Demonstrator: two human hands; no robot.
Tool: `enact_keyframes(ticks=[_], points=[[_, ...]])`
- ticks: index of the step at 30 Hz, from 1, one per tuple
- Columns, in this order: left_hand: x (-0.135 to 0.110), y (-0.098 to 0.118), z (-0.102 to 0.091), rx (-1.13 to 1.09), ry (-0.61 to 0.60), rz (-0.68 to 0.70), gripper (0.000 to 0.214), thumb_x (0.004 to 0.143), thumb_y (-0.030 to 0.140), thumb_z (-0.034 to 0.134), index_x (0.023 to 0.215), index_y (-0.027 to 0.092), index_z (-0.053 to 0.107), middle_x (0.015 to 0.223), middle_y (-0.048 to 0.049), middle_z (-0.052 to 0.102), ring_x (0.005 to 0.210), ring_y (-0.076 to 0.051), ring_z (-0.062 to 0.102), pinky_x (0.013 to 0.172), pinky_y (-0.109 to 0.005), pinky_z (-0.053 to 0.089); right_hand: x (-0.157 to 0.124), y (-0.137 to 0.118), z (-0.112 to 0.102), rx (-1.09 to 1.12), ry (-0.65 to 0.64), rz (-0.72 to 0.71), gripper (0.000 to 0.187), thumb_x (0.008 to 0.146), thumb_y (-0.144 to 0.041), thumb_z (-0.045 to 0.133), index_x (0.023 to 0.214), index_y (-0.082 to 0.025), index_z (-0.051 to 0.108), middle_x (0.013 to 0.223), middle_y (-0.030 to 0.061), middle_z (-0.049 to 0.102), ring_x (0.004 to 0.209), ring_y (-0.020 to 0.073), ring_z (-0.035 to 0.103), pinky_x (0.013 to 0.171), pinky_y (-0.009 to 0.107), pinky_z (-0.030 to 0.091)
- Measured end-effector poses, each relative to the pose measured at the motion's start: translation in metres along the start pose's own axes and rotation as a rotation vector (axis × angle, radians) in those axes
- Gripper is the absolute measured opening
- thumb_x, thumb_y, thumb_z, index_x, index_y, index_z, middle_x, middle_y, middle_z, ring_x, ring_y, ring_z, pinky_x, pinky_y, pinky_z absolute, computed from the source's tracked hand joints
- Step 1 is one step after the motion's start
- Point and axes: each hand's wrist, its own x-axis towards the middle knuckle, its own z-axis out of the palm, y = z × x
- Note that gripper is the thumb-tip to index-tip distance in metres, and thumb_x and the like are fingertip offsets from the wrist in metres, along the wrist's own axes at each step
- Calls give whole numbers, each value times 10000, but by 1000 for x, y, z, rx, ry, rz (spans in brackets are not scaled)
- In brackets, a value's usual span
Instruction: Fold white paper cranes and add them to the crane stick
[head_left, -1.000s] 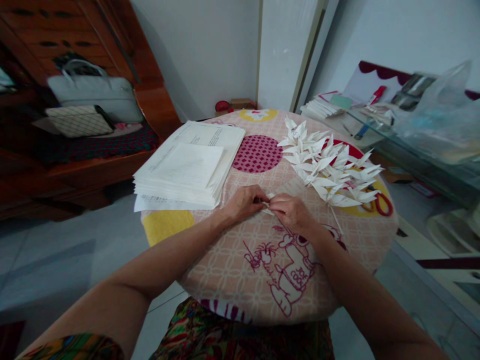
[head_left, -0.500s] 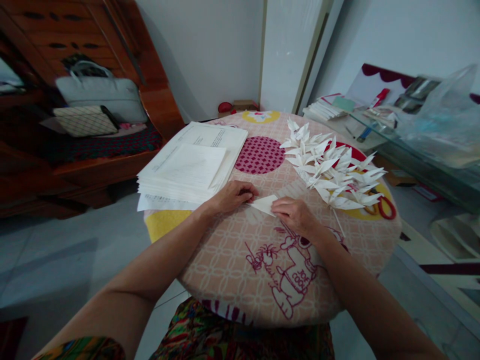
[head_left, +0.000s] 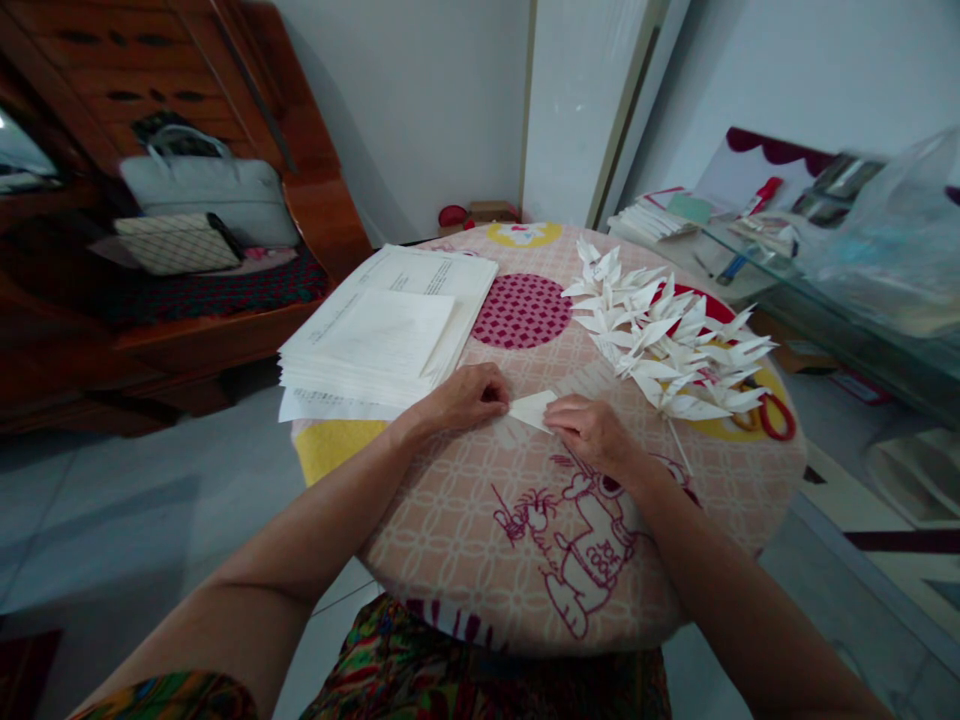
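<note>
A small piece of white folded paper (head_left: 531, 410), narrowing to a point on its left, lies on the round cloth-covered table between my hands. My left hand (head_left: 471, 397) is closed, thumb and fingers pinched at that pointed tip. The right end of the paper is held by my right hand (head_left: 596, 435), whose closed fingers hide part of it. Under the paper runs a pale see-through strip (head_left: 583, 380), which looks like a ruler. To the right, many white folded-paper cranes (head_left: 660, 335) lie heaped together.
A thick stack of white paper sheets (head_left: 375, 330), with smaller pieces on top, lies at the table's left. Scissors with a red handle (head_left: 778, 416) stick out beside the cranes. A glass-topped stand (head_left: 825, 310) is at the right, a wooden bench (head_left: 225, 325) at the left.
My left hand's fingers have curled in and drawn together at the paper's tip. My right hand stays nearly still. The whole view has shifted very slightly.
</note>
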Motion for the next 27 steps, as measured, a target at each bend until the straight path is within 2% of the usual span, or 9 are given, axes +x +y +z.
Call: enact_keyframes(ticks=[6,12,17,22,27], points=[[3,1,4,90,14,-40,101,763,204,640,696,149,692,812,-31,635,724,-135,583,676,-251,436,-1,-4,1,-88,-29,-4,258,874,-55,540,822,-194,751,880,83,734,882,208,665,828,337,534],[6,6,7,169,-26,-68,138,772,187,594,679,147,686,792,-44,609,680,-139,557,653,-264,430,-1,-8,1,-150,-35,-50,242,957,-143,517,889,-175,746,899,106,698,904,218,631,825,342,524],[9,10,9,227,-17,-112,120,747,144,583,663,142,669,801,-58,629,660,-142,540,621,-264,415,-1,-11,1,-210,-96,-54,232,953,-137,526,1017,-185,743,931,104,670,926,225,602,829,347,511],[12,16,7,216,-48,-160,98,715,135,594,653,135,670,798,-66,646,681,-149,550,641,-265,413,4,-20,0,-349,-196,-59,312,925,-129,572,1206,-185,693,956,102,628,941,232,560,815,335,488],[14,20,5,274,-81,-215,100,725,192,612,694,131,685,772,-58,647,681,-155,548,638,-264,410,14,-35,1,-491,-286,-24,320,962,-166,539,1250,-212,670,994,103,601,971,240,526,827,347,450]])
